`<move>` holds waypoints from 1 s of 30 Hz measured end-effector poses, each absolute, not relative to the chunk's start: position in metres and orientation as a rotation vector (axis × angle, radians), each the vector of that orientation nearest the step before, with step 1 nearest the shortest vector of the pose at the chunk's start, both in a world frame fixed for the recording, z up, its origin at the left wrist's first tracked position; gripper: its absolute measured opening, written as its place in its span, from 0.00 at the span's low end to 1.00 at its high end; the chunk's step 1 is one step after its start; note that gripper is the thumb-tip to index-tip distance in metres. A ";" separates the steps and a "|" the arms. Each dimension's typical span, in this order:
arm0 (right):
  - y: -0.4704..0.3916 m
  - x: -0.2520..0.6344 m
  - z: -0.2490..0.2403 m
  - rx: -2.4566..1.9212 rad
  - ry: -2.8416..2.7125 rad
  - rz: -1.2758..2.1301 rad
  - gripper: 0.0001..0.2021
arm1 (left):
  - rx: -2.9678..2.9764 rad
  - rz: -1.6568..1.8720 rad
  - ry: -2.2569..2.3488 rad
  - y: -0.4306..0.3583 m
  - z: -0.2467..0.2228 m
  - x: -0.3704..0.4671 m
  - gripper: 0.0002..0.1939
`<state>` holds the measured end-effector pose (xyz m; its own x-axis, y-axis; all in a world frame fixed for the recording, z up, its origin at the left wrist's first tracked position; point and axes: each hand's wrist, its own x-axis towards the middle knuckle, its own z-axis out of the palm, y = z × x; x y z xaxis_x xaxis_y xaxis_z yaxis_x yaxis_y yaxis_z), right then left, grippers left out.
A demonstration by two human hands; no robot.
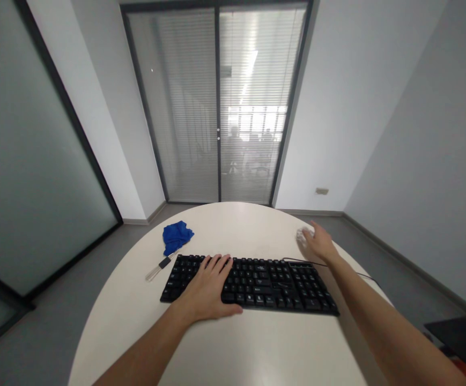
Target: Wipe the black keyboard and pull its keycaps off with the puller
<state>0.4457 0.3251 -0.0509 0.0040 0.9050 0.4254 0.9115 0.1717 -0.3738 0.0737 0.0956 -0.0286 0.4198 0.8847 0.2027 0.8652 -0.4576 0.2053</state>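
Observation:
My left hand (pixel 207 292) lies palm down on the left half of a black keyboard (pixel 273 284), its fingers stretched over the keys and its thumb past the front edge. The keyboard lies flat across the round table. Beyond its right end, close to the table's far right edge, my right hand (pixel 320 244) is closed on a crumpled white tissue (pixel 300 236), partly hidden by the fingers. Left of the keyboard sits a bunched blue cloth (pixel 176 236). A slim tool with a dark middle (pixel 163 263) lies beside it, partly touching or under the cloth; its kind is unclear.
The white round table (pixel 236 220) has a curved edge on both sides. A thin black cable (pixel 366 275) runs from the keyboard's back under my right forearm toward the right edge. At the lower right stands a dark flat object (pixel 461 338), perhaps a chair part.

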 end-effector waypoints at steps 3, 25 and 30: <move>0.302 0.407 -0.029 -1.740 -1.909 -0.017 0.29 | 2.588 0.442 1.592 0.095 -0.024 0.073 0.56; 0.129 0.317 -0.015 -1.303 -2.526 0.241 0.28 | 1.714 0.558 2.816 0.114 -0.011 0.002 0.18; 0.129 0.321 -0.013 -1.289 -2.530 0.277 0.26 | 1.610 0.444 2.802 0.114 -0.023 -0.011 0.17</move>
